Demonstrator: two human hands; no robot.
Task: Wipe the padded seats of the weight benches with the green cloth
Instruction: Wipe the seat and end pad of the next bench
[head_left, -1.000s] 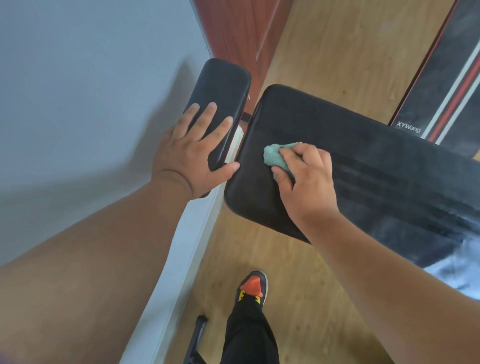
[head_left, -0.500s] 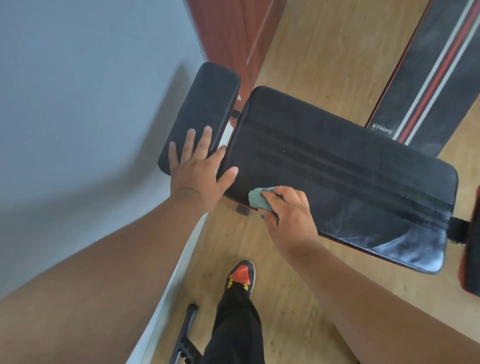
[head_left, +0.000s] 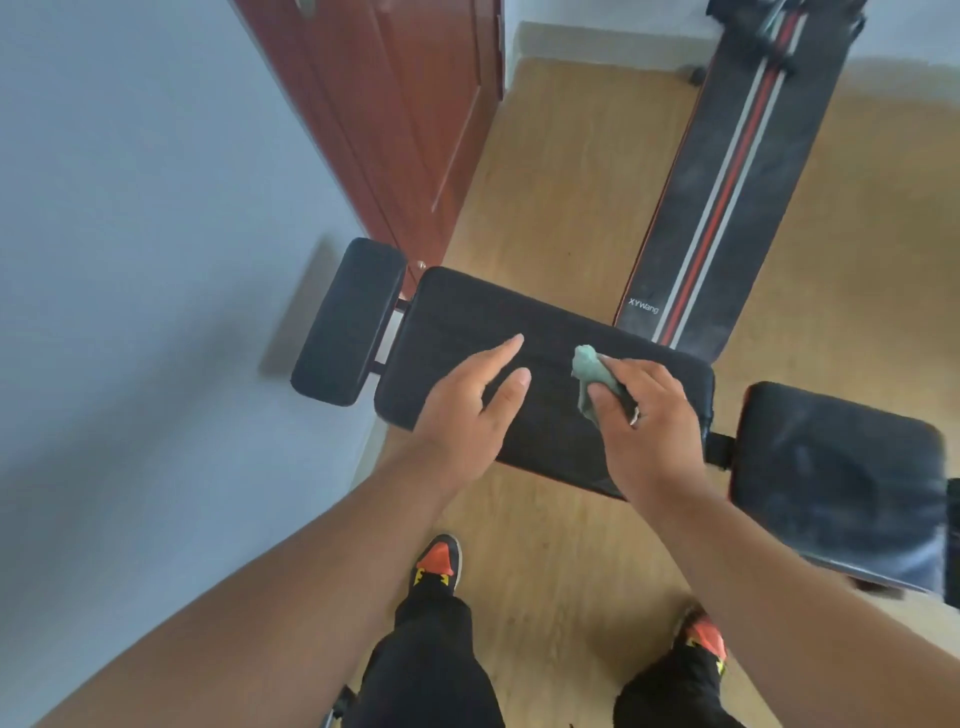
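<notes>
Right hand (head_left: 649, 415): grips cloth (head_left: 589, 370) on seat (head_left: 467, 317), frame centre.
Left hand (head_left: 470, 410): fingers spread, empty, over seat.

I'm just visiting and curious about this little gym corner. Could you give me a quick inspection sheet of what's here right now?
Surface: wooden floor, bare where visible.
Job's things: green cloth on the middle pad; small pad beside the wall; dusty pad.
Clutter: striped bench behind.
Grippers: right hand grips the cloth; left hand open over the middle pad.
Cables: nothing seen.
Surroundings: grey wall, red-brown door.
</notes>
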